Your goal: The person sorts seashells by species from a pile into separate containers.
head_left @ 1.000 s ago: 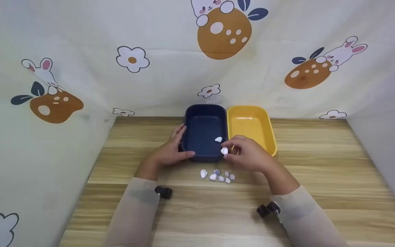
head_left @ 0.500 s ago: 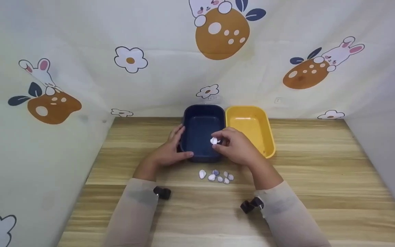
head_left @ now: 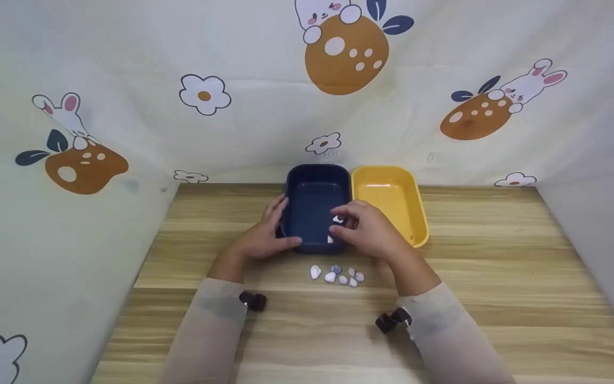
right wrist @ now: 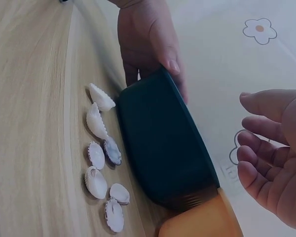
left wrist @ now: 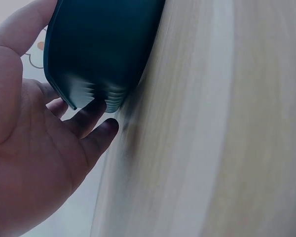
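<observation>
Cream cloth [head_left: 264,122], softly creased and printed with rabbits and flowers, stands as the far wall. Below it spreads the table [head_left: 296,330], pale wood grain banded left to right. Two smooth, round-cornered tubs sit side by side at the far edge: the navy tub [head_left: 309,205] left, the yellow tub [head_left: 389,200] right. My left hand [head_left: 264,237] rests on the navy one's near-left corner, fingers loosely extended along the outer wall, thumb on the near rim. Over its right side, my right hand [head_left: 372,229] is released, thumb parted from gently bent fingers. Within that tub show a white shell [head_left: 338,219] and, nearer, a blurred white streak [head_left: 330,239]. On the near wood lie seven shells [right wrist: 95,182], chalky and ribbed, their edges scalloped, mostly white, one blue-grey.
</observation>
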A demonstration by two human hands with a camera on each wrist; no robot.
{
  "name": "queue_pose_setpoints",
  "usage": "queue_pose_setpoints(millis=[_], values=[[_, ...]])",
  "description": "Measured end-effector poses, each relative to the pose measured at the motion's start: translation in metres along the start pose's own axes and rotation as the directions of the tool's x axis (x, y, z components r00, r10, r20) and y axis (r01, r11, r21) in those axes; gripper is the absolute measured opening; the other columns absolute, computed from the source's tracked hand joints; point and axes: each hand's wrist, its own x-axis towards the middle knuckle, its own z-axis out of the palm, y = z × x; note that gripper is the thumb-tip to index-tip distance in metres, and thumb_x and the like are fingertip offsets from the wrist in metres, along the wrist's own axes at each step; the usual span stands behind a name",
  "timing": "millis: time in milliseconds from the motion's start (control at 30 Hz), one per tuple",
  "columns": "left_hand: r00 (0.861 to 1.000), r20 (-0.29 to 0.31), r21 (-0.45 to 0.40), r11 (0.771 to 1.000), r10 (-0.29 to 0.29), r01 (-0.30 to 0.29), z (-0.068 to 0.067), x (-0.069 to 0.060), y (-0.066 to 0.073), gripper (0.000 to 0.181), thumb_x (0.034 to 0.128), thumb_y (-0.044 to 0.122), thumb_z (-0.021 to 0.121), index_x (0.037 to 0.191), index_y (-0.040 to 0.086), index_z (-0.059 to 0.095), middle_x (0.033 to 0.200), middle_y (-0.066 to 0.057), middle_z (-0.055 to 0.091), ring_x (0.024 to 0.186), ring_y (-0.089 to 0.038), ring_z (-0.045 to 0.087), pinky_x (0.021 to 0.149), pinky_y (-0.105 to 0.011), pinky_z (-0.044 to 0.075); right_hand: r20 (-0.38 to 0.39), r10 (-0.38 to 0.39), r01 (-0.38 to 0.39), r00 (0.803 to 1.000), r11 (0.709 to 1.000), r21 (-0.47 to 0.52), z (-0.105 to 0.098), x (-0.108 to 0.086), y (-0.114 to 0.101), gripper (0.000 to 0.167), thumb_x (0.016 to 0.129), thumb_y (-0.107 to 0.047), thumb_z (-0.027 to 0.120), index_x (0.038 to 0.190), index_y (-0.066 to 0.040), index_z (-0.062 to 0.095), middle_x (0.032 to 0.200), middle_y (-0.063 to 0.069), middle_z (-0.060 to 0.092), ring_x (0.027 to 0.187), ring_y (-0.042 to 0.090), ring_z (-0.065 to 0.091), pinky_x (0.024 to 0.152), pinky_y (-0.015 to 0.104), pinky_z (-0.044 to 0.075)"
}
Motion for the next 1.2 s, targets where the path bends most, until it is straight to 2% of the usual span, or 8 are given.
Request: queue_pose_setpoints(millis=[67,233,367,533,767,1033,1200], values=[[1.0,0.001,0.007,1.0,0.0,0.0,0.0,0.0,-0.001,0.118,0.0915,0.057,0.08,0.174,0.02,0.004,0.18,0.004,-0.005,0.161,-0.04,0.032,0.132,-0.057,0.029,0.002,0.002,-0.002,1.0,1.0,-0.002,0.0,0.0,0.0,0.04,0.094,-0.029,0.083,0.13,-0.013,0.076,0.118,0.01,0.072,0.098,0.024,0.064,0.089,0.037,0.053],[1.0,-0.001,0.014,1.0,-0.003,0.003,0.0,0.001,-0.001,0.117,0.0918,0.055,0.08,0.174,0.02,0.004,0.18,0.005,-0.005,0.159,-0.04,0.034,0.131,-0.057,0.03,0.012,0.002,-0.003,1.0,1.0,0.005,0.0,-0.001,0.0,0.037,0.095,-0.028,0.083,0.129,-0.014,0.077,0.114,0.013,0.072,0.094,0.02,0.063,0.085,0.035,0.053],[1.0,-0.003,0.009,1.0,-0.007,0.007,0.0,0.001,-0.001,0.116,0.0927,0.052,0.08,0.174,0.02,0.004,0.18,0.005,-0.005,0.161,-0.04,0.032,0.132,-0.058,0.028,0.013,-0.007,0.007,1.0,1.0,0.012,0.001,-0.003,0.001,0.036,0.093,-0.025,0.084,0.128,-0.016,0.077,0.112,0.012,0.072,0.093,0.019,0.062,0.085,0.035,0.053],[1.0,-0.005,0.024,1.0,-0.013,0.013,0.0,0.0,-0.001,0.117,0.0918,0.057,0.078,0.174,0.021,0.004,0.181,0.005,-0.006,0.164,-0.04,0.024,0.132,-0.059,0.025,0.024,-0.033,0.033,0.999,0.999,0.02,0.002,-0.009,0.004,0.035,0.092,-0.022,0.085,0.126,-0.013,0.078,0.108,0.008,0.072,0.09,0.017,0.063,0.083,0.034,0.054],[1.0,-0.017,0.024,1.0,-0.011,0.011,0.001,0.001,-0.001,0.113,0.0944,0.048,0.079,0.174,0.021,0.004,0.181,0.001,-0.006,0.166,-0.041,0.019,0.132,-0.062,0.024,0.04,-0.051,0.05,0.998,0.999,0.019,-0.001,-0.02,0.009,0.031,0.092,-0.022,0.085,0.122,-0.017,0.079,0.105,0.002,0.072,0.088,0.015,0.063,0.082,0.032,0.056],[1.0,-0.007,0.02,1.0,0.008,-0.008,0.001,-0.001,0.001,0.118,0.0918,0.056,0.079,0.174,0.018,0.005,0.181,0.001,-0.005,0.167,-0.04,0.012,0.133,-0.061,0.022,0.106,-0.09,0.091,0.99,0.996,-0.005,-0.005,-0.039,0.021,0.031,0.094,-0.022,0.084,0.122,-0.011,0.079,0.105,0.0,0.075,0.092,0.013,0.066,0.086,0.034,0.059],[1.0,-0.008,0.026,1.0,0.003,-0.003,0.0,0.0,0.0,0.119,0.091,0.058,0.08,0.174,0.018,0.005,0.181,0.002,-0.005,0.167,-0.04,0.01,0.133,-0.061,0.021,0.101,-0.105,0.106,0.989,0.994,0.001,-0.011,-0.053,0.026,0.029,0.093,-0.022,0.084,0.12,-0.014,0.079,0.107,0.003,0.076,0.094,0.016,0.068,0.086,0.035,0.061]])
